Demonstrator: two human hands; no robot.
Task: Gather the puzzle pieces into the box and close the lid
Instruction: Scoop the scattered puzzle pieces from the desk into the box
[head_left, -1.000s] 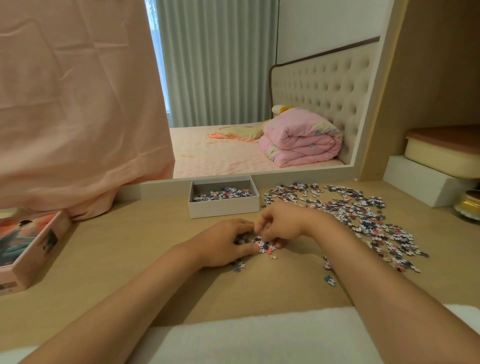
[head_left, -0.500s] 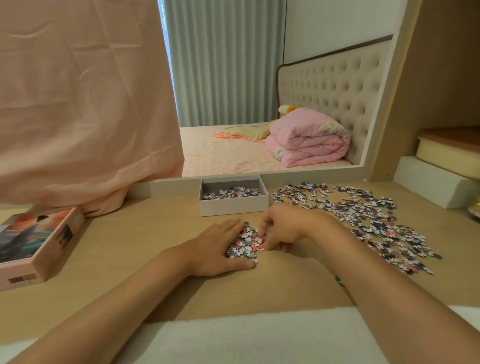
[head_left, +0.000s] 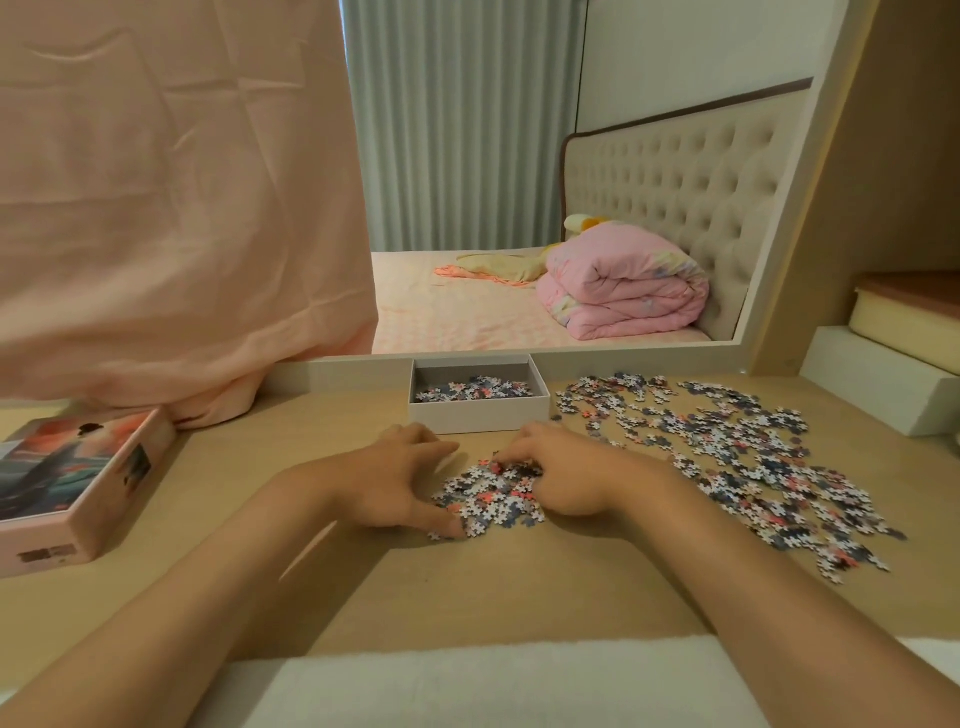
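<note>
Left grip (head_left: 395, 483): lies on the desk (head_left: 467, 587), spread wide; thumb at the near edge of the small heap (head_left: 488, 493), fingers reaching round its far edge, cupping it from the left without clasping.
Right grip (head_left: 566, 478): set against the heap's right side, fingers bent down with their tips among the pieces; I cannot tell whether they pinch any.
Small heap: a tight mound of blue, white and pink puzzle pieces, lying between the two grips and touching both.
Box (head_left: 478, 415): white, open-topped, just beyond the two grips, apart from the fingertips; a thin layer of boxed pieces (head_left: 475, 388) covers its floor.
Loose pieces (head_left: 753, 457): a broad scatter on the desk to the right of the right grip and its forearm, running from beside the box towards the near edge.
Lid (head_left: 78, 478): printed top upward, well to the left of the left grip, off the box.
Peach cloth (head_left: 171, 208): hangs beyond the lid, its hem bunched on the desk.
White towel (head_left: 493, 680): along the near desk edge, under the forearms.
</note>
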